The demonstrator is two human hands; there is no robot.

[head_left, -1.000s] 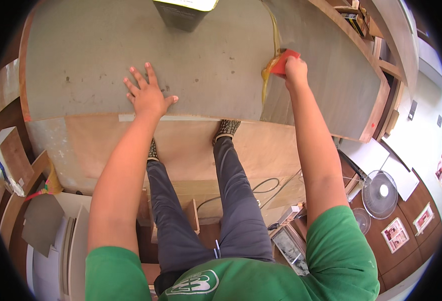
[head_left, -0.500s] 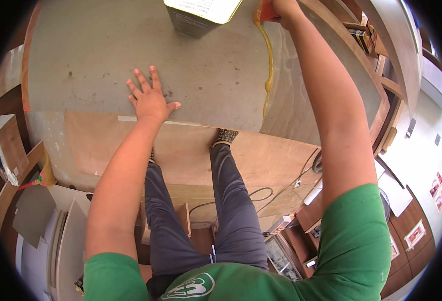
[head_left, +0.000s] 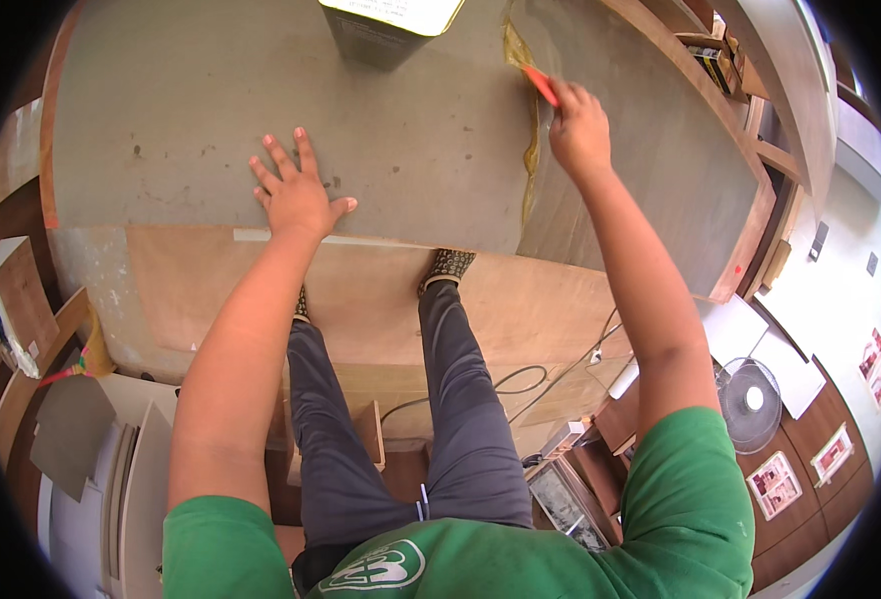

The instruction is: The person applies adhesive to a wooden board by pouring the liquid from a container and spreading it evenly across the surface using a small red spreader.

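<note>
Your right hand (head_left: pixel 580 135), fingers curled round the red spreader (head_left: pixel 542 87), has come back toward you in the last 0.5 seconds. The blade now shows nearly edge-on, its far end at the yellow glue (head_left: pixel 516 48) just beyond that hand, suggesting a fresh stroke. Your left hand (head_left: pixel 297 203) stays splayed on the grey board (head_left: pixel 191 100), gripping nothing.

Left hand (head_left: pixel 298 204) flat (splayed), right hand (head_left: pixel 580 132) curled
</note>
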